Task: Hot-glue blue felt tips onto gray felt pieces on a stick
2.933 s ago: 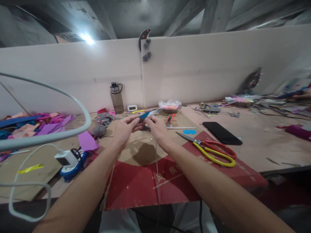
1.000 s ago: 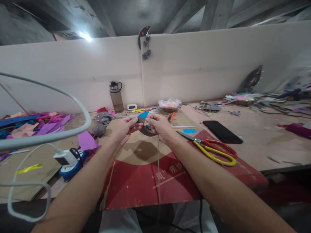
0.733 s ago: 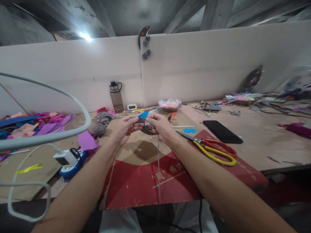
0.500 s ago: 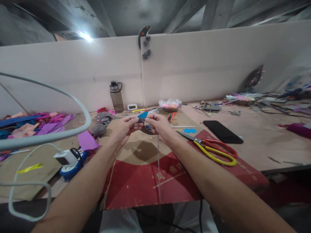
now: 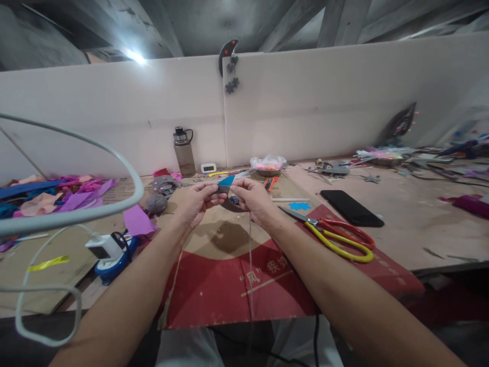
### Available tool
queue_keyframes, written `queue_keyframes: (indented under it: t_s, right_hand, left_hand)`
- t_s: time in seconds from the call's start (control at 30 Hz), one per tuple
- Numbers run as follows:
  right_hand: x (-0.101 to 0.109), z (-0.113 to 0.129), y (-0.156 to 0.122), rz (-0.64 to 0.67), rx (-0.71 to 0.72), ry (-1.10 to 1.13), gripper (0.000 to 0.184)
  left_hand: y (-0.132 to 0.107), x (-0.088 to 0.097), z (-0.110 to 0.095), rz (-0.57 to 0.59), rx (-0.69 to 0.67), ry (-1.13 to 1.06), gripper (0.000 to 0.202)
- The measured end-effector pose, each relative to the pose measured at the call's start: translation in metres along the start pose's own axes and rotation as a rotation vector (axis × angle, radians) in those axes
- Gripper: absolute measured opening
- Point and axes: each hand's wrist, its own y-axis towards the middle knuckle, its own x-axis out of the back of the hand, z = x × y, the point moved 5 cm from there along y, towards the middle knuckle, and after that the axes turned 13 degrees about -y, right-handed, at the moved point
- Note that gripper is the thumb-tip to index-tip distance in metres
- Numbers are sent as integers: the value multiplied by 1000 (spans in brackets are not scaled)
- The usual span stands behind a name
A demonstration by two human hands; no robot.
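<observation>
My left hand (image 5: 203,200) and my right hand (image 5: 252,198) are raised close together over the cardboard. Both pinch a small blue-and-grey felt piece (image 5: 225,184), blue at the top and dark grey along the lower edge. From beneath my right hand a thin grey string (image 5: 250,260) hangs down past the cardboard's front edge. Below and between my hands a dark round thing with small bluish bits (image 5: 234,202) shows in part; my fingers cover the rest. To the right lie a blue jagged-edged cutout (image 5: 300,206) and open scissors (image 5: 338,238) with red and yellow handles.
Red-and-tan cardboard (image 5: 214,295) lies in front of me. A black phone (image 5: 351,208) rests at right. Coloured felt scraps (image 5: 72,196), a grey yarn ball (image 5: 156,204), a bottle (image 5: 184,154) and a charger (image 5: 103,248) stand left. A white cable loop (image 5: 130,173) crosses the left foreground.
My hands keep nearly the same pinch on the felt piece. The whole view has shifted very slightly; nothing on the table has visibly moved.
</observation>
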Motion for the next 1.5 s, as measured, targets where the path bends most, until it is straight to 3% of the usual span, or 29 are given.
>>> queue_keyframes:
  t_s: [0.3, 0.6, 0.87, 1.07, 1.2, 1.37, 1.5]
  right_hand:
    - [-6, 6, -4, 166, -4, 26, 20]
    - [-7, 6, -4, 221, 4, -17, 21]
    - [-9, 3, -2, 169, 24, -29, 22]
    - [-11, 3, -2, 159, 59, -93, 18]
    - [-12, 5, -2, 136, 89, -115, 19]
    - [-6, 7, -1, 35, 157, -264, 18]
    - [-1, 11, -2, -49, 293, -452, 11]
  left_hand:
    - [2, 4, 1, 20, 28, -14, 10]
    - [6, 5, 6, 43, 94, -27, 11]
    - [1, -6, 8, 120, -14, 49, 22]
    - [-5, -18, 9, 216, -44, 67, 8]
    - [-7, -20, 9, 284, -71, 122, 13]
    - [-6, -19, 11, 281, -113, 300, 22]
    - [-4, -15, 7, 235, -165, 408, 21]
